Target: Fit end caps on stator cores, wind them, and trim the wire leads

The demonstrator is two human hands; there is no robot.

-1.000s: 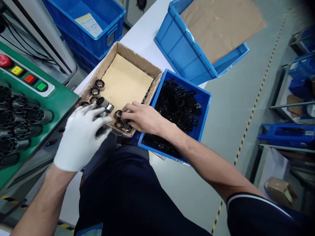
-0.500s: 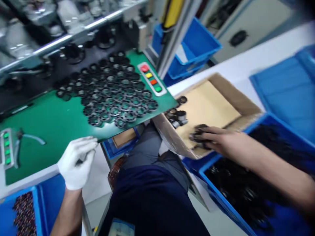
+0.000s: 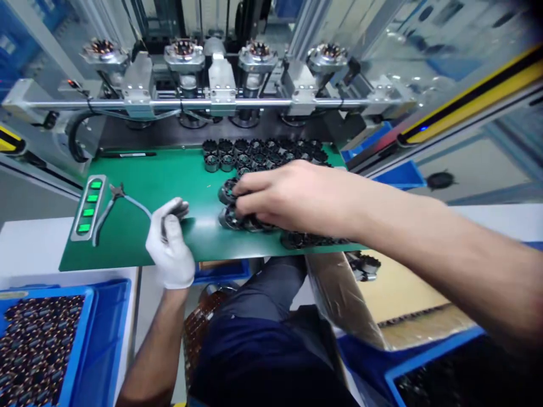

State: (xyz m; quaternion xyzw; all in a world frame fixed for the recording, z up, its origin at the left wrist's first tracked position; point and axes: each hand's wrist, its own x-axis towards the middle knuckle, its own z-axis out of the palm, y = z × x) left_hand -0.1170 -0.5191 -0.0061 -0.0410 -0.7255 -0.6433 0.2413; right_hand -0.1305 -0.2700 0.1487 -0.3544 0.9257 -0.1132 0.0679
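Note:
My right hand (image 3: 284, 195), bare, reaches in over the green work surface (image 3: 169, 175). Its fingers close on black toothed stator cores (image 3: 229, 217) at the left end of the front rows; the palm hides how many it grips. Behind it, more upright stator cores (image 3: 212, 162) stand packed in rows. In a white glove, my left hand (image 3: 170, 243) hovers at the front edge of the surface, fingers half curled and thumb apart, with nothing visible in it. The handle of a pair of pliers (image 3: 116, 195) runs close to its fingertips.
Along the back, a machine bar (image 3: 237, 104) carries several fixtures topped with copper-wound parts. A green-button panel (image 3: 89, 208) lies left, beside a black pen (image 3: 127, 154). A cardboard box (image 3: 339, 294) with a few cores stands right; a blue bin (image 3: 89, 316) of copper-wound parts sits left.
My right hand has moved from the cardboard box to the left, onto the cores on the green surface. The view has turned left toward the machine. My left hand remains near the surface's front edge.

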